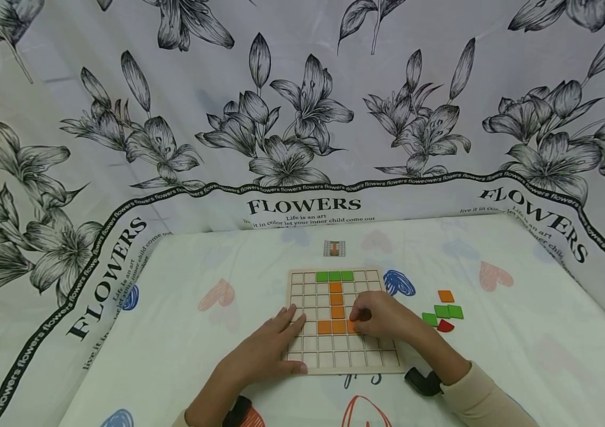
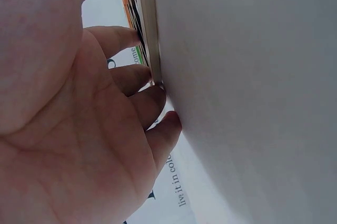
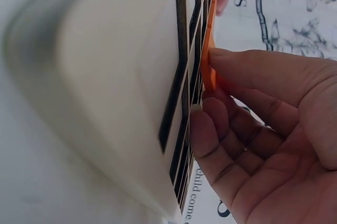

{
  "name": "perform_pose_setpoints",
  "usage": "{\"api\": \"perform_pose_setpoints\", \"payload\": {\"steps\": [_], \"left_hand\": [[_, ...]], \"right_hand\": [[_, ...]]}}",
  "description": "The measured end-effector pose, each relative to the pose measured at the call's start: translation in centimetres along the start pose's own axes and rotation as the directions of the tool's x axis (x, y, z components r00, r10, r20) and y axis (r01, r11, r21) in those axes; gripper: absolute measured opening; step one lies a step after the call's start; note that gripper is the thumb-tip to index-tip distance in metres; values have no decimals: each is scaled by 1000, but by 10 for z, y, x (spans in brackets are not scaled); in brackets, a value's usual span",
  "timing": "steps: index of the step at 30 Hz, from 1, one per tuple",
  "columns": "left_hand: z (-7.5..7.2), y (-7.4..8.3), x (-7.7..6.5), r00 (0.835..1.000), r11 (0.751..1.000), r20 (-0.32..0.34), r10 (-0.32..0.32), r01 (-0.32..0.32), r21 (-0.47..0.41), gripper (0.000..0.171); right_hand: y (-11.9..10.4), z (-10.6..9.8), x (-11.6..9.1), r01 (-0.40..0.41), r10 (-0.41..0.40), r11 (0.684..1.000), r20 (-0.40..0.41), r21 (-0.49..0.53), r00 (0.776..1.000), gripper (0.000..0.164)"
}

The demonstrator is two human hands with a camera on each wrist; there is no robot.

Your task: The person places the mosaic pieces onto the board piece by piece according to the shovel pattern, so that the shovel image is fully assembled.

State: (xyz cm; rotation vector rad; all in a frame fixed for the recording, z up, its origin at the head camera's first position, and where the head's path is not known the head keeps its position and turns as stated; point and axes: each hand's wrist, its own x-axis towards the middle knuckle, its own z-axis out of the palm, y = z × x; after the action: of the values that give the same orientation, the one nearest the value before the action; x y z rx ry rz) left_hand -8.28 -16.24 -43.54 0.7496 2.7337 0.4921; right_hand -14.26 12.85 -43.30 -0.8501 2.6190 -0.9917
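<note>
Pinched between thumb and fingers of the right hand: an orange tile, at the right end of a row of three on the board. Partly covered by the fingertips; hard to tell whether flat in its cell. In the right wrist view, index finger mostly hidden behind tile and thumb.

Left hand spread, fingertips on the board's left edge, thumb at the near left corner; in the left wrist view, thumb cut off at the top, tiles only thin slivers of colour.

Along the far row, three green tiles; from there down to the orange row, a column of orange tiles. Some right-hand cells hidden under hand and wrist.

Right of the board, loose: a spare orange tile, more green tiles, a red piece. Beyond the far edge, a card, too small to read.
</note>
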Motion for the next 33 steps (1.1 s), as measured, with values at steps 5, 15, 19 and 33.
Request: {"api": "perform_pose_setpoints", "payload": {"steps": [5, 15, 19, 33], "left_hand": [[0, -1, 1, 1000, 1000, 3, -3, 3, -1, 95], [-2, 2, -1, 1000, 1000, -2, 5, -5, -10, 95], [-2, 2, -1, 1000, 1000, -1, 7, -7, -12, 95], [1, -2, -1, 1000, 1000, -7, 15, -15, -1, 94]], "right_hand": [[0, 0, 0, 10, -10, 1000, 4, -25, 1000, 11], [-5, -2, -2, 69, -69, 992, 2, -110, 998, 8], [-6, -3, -3, 52, -49, 989, 23, -137, 999, 12], [20, -38, -12, 5, -1, 997, 56, -81, 998, 14]]}}
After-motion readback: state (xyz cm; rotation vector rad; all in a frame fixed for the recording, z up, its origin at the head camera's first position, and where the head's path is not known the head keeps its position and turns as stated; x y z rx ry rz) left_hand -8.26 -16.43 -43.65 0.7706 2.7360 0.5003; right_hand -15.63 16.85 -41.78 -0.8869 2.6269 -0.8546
